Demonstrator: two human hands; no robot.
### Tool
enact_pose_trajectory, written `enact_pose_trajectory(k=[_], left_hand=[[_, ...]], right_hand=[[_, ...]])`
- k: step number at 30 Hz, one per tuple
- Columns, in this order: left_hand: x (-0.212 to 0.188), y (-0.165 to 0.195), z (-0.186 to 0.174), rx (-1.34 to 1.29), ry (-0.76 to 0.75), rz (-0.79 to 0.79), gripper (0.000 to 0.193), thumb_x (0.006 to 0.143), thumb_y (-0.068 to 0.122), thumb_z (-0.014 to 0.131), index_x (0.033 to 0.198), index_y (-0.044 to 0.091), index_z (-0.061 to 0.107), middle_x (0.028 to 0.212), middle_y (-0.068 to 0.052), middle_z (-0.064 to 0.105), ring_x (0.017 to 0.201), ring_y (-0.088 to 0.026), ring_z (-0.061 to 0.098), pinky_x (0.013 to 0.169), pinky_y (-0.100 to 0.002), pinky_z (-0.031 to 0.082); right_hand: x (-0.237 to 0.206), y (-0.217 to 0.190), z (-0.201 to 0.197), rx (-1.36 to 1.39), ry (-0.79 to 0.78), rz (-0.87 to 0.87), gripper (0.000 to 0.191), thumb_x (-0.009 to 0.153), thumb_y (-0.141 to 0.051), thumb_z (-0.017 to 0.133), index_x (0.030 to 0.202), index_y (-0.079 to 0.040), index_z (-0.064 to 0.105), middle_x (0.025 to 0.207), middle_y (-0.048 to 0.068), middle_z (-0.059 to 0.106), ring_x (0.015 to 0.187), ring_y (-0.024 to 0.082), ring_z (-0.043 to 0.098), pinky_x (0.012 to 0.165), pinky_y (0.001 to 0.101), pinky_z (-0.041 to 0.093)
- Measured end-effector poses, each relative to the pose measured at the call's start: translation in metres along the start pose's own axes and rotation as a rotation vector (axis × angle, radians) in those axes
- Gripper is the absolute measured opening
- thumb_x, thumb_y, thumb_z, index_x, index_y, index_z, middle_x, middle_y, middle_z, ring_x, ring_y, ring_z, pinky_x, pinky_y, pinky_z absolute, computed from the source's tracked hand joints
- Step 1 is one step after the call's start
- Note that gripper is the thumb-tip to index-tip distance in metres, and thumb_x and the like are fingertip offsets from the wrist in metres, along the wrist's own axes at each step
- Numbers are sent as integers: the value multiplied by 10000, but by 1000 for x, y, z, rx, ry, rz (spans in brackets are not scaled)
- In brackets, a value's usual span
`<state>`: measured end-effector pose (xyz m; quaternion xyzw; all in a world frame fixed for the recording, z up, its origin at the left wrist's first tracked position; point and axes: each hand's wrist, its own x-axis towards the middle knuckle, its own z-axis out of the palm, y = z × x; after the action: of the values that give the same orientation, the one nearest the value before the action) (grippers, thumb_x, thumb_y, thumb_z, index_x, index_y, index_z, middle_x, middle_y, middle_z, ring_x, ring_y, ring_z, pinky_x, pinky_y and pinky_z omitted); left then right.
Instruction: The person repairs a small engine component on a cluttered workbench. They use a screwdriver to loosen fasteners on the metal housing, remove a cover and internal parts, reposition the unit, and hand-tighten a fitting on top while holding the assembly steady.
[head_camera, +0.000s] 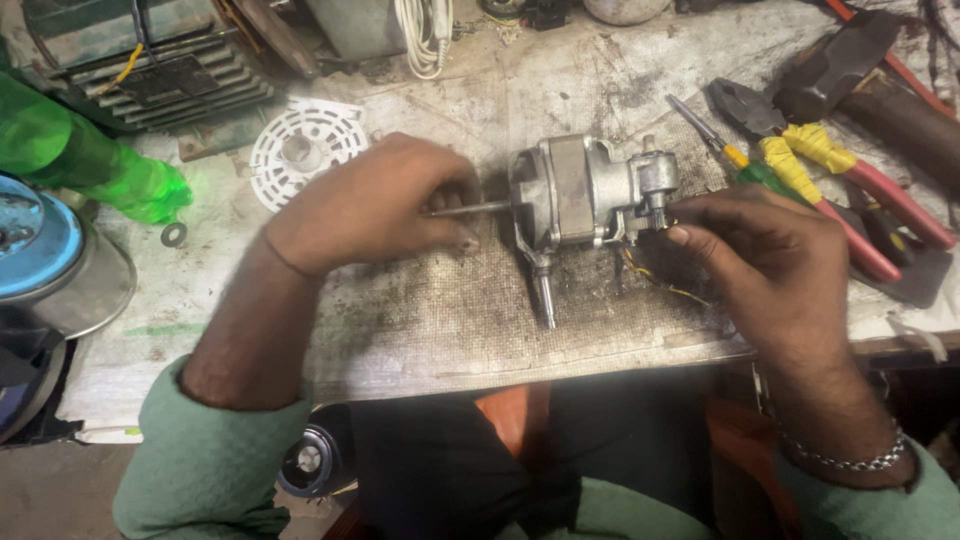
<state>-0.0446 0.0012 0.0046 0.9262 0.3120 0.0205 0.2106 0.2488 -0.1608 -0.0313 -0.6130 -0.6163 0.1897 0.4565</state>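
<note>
A grey metal fan motor (580, 195) lies on its side on the dirty workbench (420, 320). Its thin steel shaft (485, 209) points left, and my left hand (375, 205) is closed around the shaft's end. My right hand (770, 265) grips the gearbox end of the motor, fingertips on the small knob by the wires (660, 285). A short mounting stem (545, 295) sticks out of the motor toward me.
Red and yellow-handled pliers (850, 190) and a screwdriver (710, 135) lie at the right. A white plastic disc (300, 155) and a green bottle (90, 160) sit at the left, with a blue round part (40, 250) beyond and a white cable (425, 40) behind.
</note>
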Motion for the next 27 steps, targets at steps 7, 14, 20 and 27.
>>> enact_pose_trajectory(k=[7,14,20,27], left_hand=[[1,5,0,-18,-56,-121,107,972,160,640,955,113,734,800,-60,765,726,-125,719,705,-314,600],[0,-4,3,-2,103,112,208,855,198,760,979,35,724,860,-80,731,775,-173,693,722,-327,589],[1,-4,5,-26,18,4,106,972,159,655,952,95,738,791,-43,737,719,-142,710,721,-318,590],[0,4,-1,-9,3,-18,177,841,180,777,950,50,729,818,-84,724,736,-189,667,680,-354,567]], right_hand=[[0,0,-1,-42,-7,-4,159,948,-51,758,1104,-19,741,1087,112,747,1039,162,739,927,290,634],[-1,0,0,-54,-1,0,180,942,-51,764,1116,-11,742,1082,111,743,1017,154,732,902,278,626],[-1,1,1,-58,6,14,185,936,-60,772,1113,-18,741,1075,106,740,1004,156,731,887,276,624],[0,2,1,-139,-4,-2,195,939,-58,774,1126,-24,736,1073,99,739,998,157,742,887,281,632]])
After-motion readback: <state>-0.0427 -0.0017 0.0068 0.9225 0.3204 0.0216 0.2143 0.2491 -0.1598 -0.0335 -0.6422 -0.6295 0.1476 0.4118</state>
